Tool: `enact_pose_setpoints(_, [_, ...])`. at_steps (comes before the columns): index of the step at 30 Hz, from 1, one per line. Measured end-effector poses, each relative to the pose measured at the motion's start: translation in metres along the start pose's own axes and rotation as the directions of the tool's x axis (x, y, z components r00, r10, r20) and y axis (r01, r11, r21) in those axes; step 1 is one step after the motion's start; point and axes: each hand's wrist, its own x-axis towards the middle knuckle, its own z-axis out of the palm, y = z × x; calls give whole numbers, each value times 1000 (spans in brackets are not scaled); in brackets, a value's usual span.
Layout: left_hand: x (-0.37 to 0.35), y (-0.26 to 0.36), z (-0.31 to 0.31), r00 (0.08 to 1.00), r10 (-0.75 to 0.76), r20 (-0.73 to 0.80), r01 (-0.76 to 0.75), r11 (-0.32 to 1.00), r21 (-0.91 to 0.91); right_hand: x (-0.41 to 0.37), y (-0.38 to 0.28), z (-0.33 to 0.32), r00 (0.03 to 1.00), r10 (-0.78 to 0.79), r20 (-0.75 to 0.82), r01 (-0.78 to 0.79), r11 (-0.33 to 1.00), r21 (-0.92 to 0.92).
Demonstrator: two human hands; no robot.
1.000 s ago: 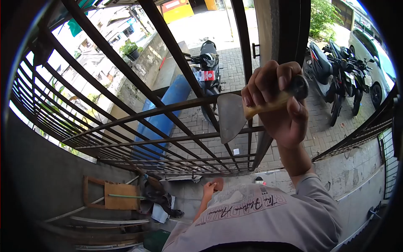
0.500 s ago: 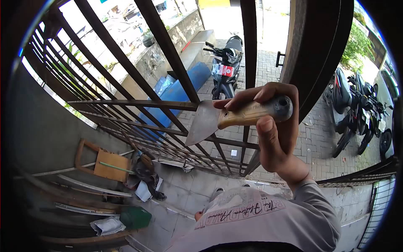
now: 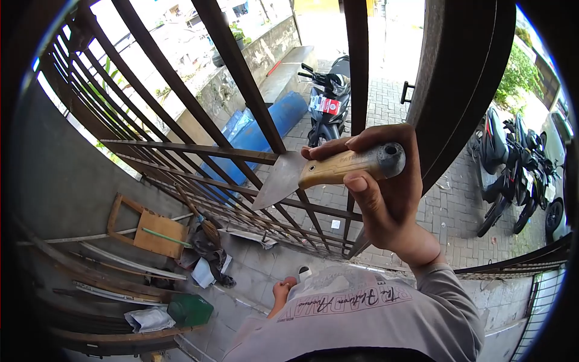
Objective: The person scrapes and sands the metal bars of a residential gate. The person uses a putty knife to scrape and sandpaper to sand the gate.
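My right hand (image 3: 386, 199) is raised in front of a dark metal gate (image 3: 271, 158), its fingers and thumb wrapped around a putty knife (image 3: 347, 168). The tool has a worn yellowish wooden handle with a grey, holed end and a broad, dull metal blade (image 3: 278, 181) pointing left and down. In this view the blade overlaps the gate's crossbars. Low beside my shirt hangs my left hand (image 3: 282, 291), small in view, with its fingers curled in and nothing showing in them.
Beyond the bars stand a motorcycle (image 3: 329, 102) and a blue barrel (image 3: 280, 117). More motorcycles (image 3: 512, 163) are parked at the right. Along the left wall lie a wooden frame with a panel (image 3: 160, 234), a broom (image 3: 208, 228), long strips (image 3: 120, 289) and a green container (image 3: 190, 309).
My right hand and the putty knife have shifted slightly left and down in view. More of my left hand now shows beside my shirt.
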Motion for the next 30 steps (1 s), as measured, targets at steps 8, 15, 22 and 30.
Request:
enact_pose_setpoints(8, [36,22,-3,989,141,37,-141,990,8,-5,-6,1,999,50,-11,-49,996,74])
enact_pose_setpoints(15, [24,45,-19,972,207,115,-216,974,70,-7,-10,2,997,70,-39,-65,992,106])
enact_pose_setpoints(22, [57,9,-8,961,163,222,-193,974,120,-8,-17,6,998,69,2,-69,995,72])
enact_pose_setpoints(30, [62,72,-19,937,205,284,-250,959,133,-2,-31,10,987,144,-72,-148,987,-58])
